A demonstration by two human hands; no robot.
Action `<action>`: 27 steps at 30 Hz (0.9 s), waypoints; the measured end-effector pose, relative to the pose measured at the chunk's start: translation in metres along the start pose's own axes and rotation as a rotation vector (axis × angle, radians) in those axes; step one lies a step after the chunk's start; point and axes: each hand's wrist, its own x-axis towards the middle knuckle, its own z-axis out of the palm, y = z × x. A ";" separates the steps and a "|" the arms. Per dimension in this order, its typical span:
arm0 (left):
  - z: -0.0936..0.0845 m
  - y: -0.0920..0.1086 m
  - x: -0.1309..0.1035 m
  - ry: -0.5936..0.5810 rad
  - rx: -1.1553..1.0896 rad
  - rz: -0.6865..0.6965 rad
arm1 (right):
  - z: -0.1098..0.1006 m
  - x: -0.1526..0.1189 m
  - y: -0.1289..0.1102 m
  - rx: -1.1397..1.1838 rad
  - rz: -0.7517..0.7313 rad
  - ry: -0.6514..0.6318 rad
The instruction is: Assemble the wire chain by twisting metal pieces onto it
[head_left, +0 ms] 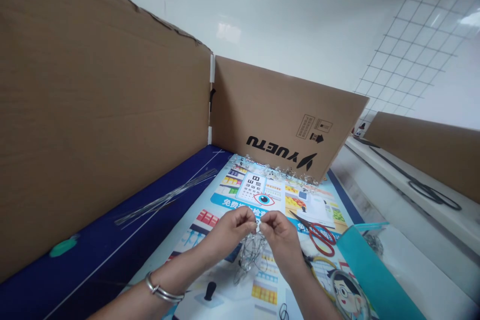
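Observation:
My left hand [240, 224] and my right hand [280, 240] meet over a printed mat [210, 260], thumbs and fingertips pinched close together. Between them they grip a tangled bunch of thin silvery wire [248, 255], which hangs below the fingertips towards the mat. The exact spot where the fingers hold the wire is too small to make out. Just right of my right hand lie red-handled scissors [323, 239], blades pointing away to the left. Pliers with yellowish handles [323, 261] lie partly hidden behind my right forearm.
Cardboard walls [285, 105] stand at the back and left. Small twisted wire pieces [287, 176] line the back wall. Straight wires [168, 197] lie on the dark blue surface at left. A wire coil [365, 305] and a teal sheet or pouch [375, 270] sit at right.

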 end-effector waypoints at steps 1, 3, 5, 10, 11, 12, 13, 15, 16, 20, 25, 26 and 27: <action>0.000 -0.001 0.000 0.001 -0.021 -0.012 | 0.000 0.000 0.000 0.015 0.016 0.000; 0.001 -0.003 0.001 -0.007 -0.079 -0.035 | 0.001 0.000 0.001 0.066 0.047 -0.005; 0.001 -0.002 0.000 -0.022 -0.129 -0.047 | 0.002 0.001 0.003 0.132 0.059 -0.012; 0.003 0.000 -0.002 0.019 -0.123 -0.043 | 0.005 0.002 0.010 0.217 0.062 0.014; 0.004 0.000 -0.002 0.042 -0.113 -0.045 | 0.005 0.003 0.011 0.222 0.062 0.024; 0.005 -0.001 -0.002 0.065 -0.103 -0.047 | 0.006 0.003 0.013 0.224 0.061 0.033; 0.006 -0.002 -0.003 0.085 -0.094 -0.048 | 0.006 0.003 0.014 0.221 0.059 0.042; 0.008 -0.003 -0.003 0.110 -0.082 -0.044 | 0.006 0.003 0.016 0.190 0.050 0.055; 0.008 -0.004 -0.003 0.115 -0.079 -0.045 | 0.006 0.003 0.016 0.159 0.045 0.053; 0.009 -0.005 -0.004 0.121 -0.097 -0.066 | 0.002 0.005 0.011 -0.081 -0.018 0.018; 0.006 -0.006 -0.001 0.095 -0.127 -0.080 | -0.003 0.004 0.004 -0.306 -0.204 -0.026; 0.005 -0.005 0.000 0.087 -0.129 -0.084 | -0.003 0.004 0.004 -0.325 -0.230 -0.025; 0.003 -0.005 0.001 0.077 -0.131 -0.086 | -0.003 0.003 0.005 -0.340 -0.253 -0.020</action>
